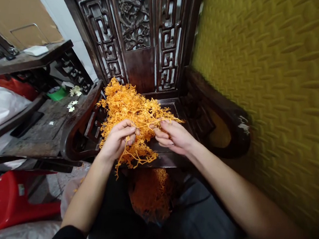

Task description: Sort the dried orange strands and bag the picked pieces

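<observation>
Light: soft overhead glow is falling evenly on fingers (129, 129) | Shadow: is pooling below fingers | Blur: yellow wall (280, 91) right of fingers is smearing | Edges: are bowing

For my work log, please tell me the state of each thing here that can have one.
left hand, closed on strands of the orange tangle
right hand, pinching one strand
orange tangle, heaped on the seat, strands pulled out
wooden chair, upright, seat partly covered
lower orange pile, loose, below the hands

The tangle of strands (129, 106) lies on the chair seat (183, 112), before its back (138, 63). A second chair (40, 125) stands left, a wall (282, 72) right.
</observation>
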{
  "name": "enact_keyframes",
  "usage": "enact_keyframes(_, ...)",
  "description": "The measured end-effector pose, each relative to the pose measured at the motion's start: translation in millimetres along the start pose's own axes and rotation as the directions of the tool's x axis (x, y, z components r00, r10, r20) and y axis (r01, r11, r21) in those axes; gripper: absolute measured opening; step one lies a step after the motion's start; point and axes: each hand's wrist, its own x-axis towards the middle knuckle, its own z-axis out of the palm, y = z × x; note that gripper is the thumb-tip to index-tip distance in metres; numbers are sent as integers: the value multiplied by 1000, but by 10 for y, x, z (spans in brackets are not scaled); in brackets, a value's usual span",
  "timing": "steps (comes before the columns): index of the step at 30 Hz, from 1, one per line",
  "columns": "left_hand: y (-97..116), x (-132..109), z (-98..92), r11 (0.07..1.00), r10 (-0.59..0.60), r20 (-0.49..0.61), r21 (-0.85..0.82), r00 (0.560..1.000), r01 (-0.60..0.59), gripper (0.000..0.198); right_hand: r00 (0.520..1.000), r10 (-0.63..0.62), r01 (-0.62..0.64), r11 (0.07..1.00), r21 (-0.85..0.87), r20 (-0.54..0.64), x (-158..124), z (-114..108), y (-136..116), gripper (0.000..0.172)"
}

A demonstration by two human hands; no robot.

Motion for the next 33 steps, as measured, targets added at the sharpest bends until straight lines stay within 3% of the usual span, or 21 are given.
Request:
enact_keyframes(3, 42, -12, -24, 993, -7, 67, -114, 998, 15, 15, 993, -82, 76, 994, -80, -85, 35, -32, -12, 39)
enact_keyframes(5, 117, -44, -77, 978, -36, 132, -200, 991, 62, 18, 960, -198, 155, 965, -212, -196, 55, -156, -55, 43)
enact_keyframes(7, 213, -94, -160, 963, -38, 147, -257, 988, 76, 28, 867, -360, 239, 907, -346, -345, 47, -364, -143, 46)
enact_keyframes(9, 291, -141, -250, 964, 32, 96, -266, 995, -5, 36, 708, -499, 313, 856, -411, -500, 2, -595, -262, 46)
enact_keyframes(10, 309, -154, -286, 966, 81, 55, -249, 995, -65, 37, 644, -529, 338, 845, -415, -553, -30, -687, -319, 44)
enact_keyframes(11, 308, -158, -309, 970, 119, 17, -214, 993, -112, 35, 614, -534, 336, 843, -419, -582, -63, -748, -364, 42)
enact_keyframes(13, 252, -138, -309, 982, 146, -36, -115, 989, -149, 29, 649, -486, 270, 866, -420, -585, -119, -749, -399, 36)
enact_keyframes(17, 60, -50, -171, 990, 122, -103, 80, 987, -114, 21, 802, -340, 139, 905, -402, -490, -140, -391, -273, 26)
enact_keyframes(22, -7, -8, -86, 979, 133, -105, 169, 986, -114, 20, 879, -274, 156, 938, -308, -391, -137, -81, -159, 19)
enact_keyframes(26, -17, -13, -88, 974, 125, -91, 203, 988, -104, 19, 965, -128, 49, 945, -322, -228, -192, -29, -106, 43)
enact_keyframes(30, -53, -21, -22, 969, 123, -82, 226, 989, -102, 20, 984, -116, 35, 872, -488, -135, -167, 77, 49, 49)
enact_keyframes(33, 4, -55, 9, 980, 143, -85, 150, 986, -129, 19, 948, -248, 85, 798, -596, -198, -104, 42, 100, 53)
